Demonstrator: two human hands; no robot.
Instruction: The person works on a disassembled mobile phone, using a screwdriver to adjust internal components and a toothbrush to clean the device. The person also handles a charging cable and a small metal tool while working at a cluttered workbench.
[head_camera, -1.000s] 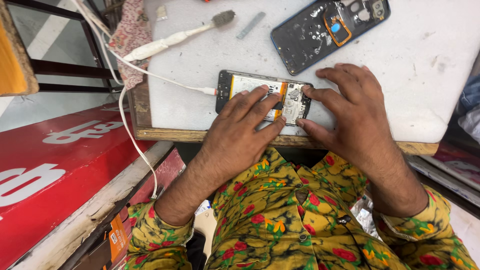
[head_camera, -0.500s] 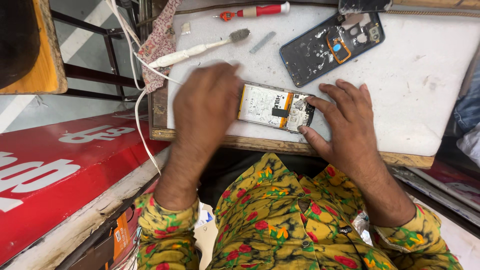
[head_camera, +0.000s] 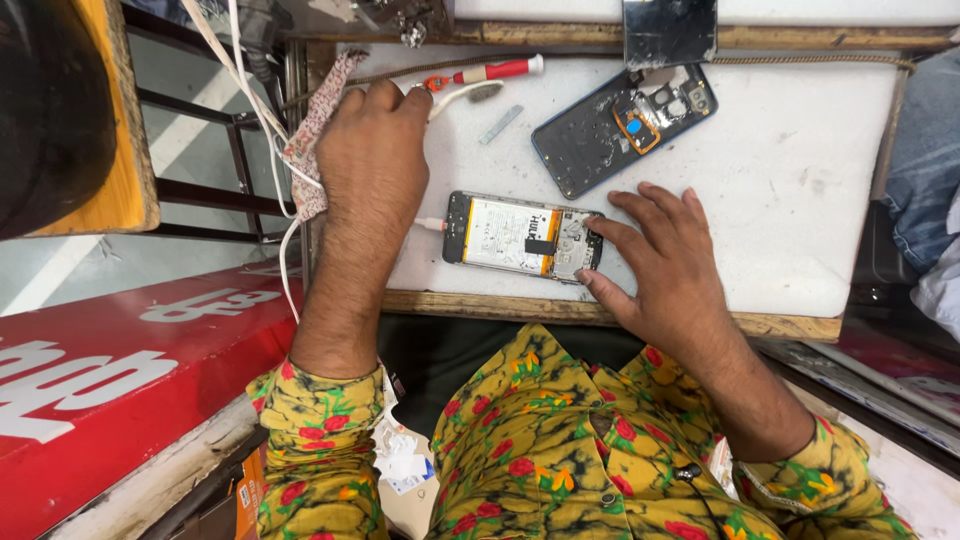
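Observation:
An opened phone (head_camera: 515, 235) lies on the white bench top (head_camera: 800, 200) with its battery and circuit board showing and a white cable plugged into its left end. My right hand (head_camera: 670, 270) rests beside it, fingers spread, with the fingertips touching the phone's right end. My left hand (head_camera: 370, 150) has reached to the far left of the bench. Its fingers are curled over the handle of a white brush (head_camera: 470, 95), whose bristle end sticks out past them. A red-handled screwdriver (head_camera: 490, 72) lies just beyond the brush.
The phone's dark back cover (head_camera: 620, 130) lies inside-up at the far middle, with a small grey strip (head_camera: 500, 124) near it. A patterned cloth (head_camera: 315, 130) and white cables (head_camera: 250, 90) hang off the left edge. A red signboard (head_camera: 120, 350) sits below left.
My left hand left the phone and moved up and left to the brush, closing over its handle. My right hand stayed at the phone's right end. The view tilted toward the far edge.

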